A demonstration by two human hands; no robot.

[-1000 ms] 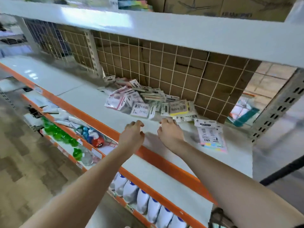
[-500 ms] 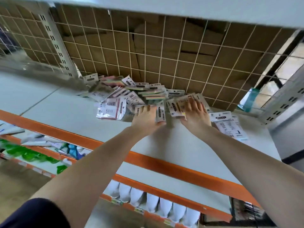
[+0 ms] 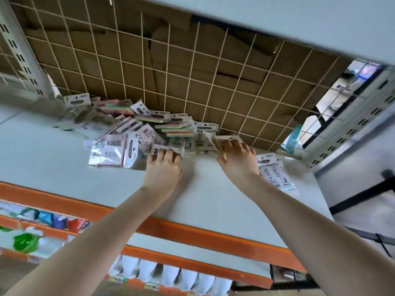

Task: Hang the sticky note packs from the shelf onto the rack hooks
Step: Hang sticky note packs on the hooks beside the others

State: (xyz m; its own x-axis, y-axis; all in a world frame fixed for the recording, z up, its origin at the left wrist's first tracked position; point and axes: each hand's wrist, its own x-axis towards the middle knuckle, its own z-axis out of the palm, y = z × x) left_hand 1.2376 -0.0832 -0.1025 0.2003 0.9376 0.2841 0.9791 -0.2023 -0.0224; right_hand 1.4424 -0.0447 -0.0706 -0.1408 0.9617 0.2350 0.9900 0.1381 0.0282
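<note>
A heap of sticky note packs (image 3: 149, 127) in clear bags with white header cards lies on the white shelf (image 3: 51, 159), against the wire grid rack (image 3: 192, 82). My left hand (image 3: 163, 169) grips one pack (image 3: 167, 149) at the heap's front edge, fingers curled over it. My right hand (image 3: 237, 159) holds another pack (image 3: 222, 141), lifted and tilted at the heap's right end. One more pack (image 3: 274, 171) lies flat on the shelf to the right of my right hand. No hooks show on the grid.
An upper shelf board (image 3: 299, 22) hangs close overhead. Brown cardboard boxes (image 3: 132, 60) stand behind the grid. The shelf's orange front edge (image 3: 171, 229) runs below my arms. Lower shelves hold white bottles (image 3: 171, 274) and green goods (image 3: 25, 242). Perforated uprights (image 3: 19, 54) frame the bay.
Both hands went from hovering near the shelf's front edge to the heap. Each now has its fingers curled on a pack, and the right one has lifted its pack. The camera tilted upward.
</note>
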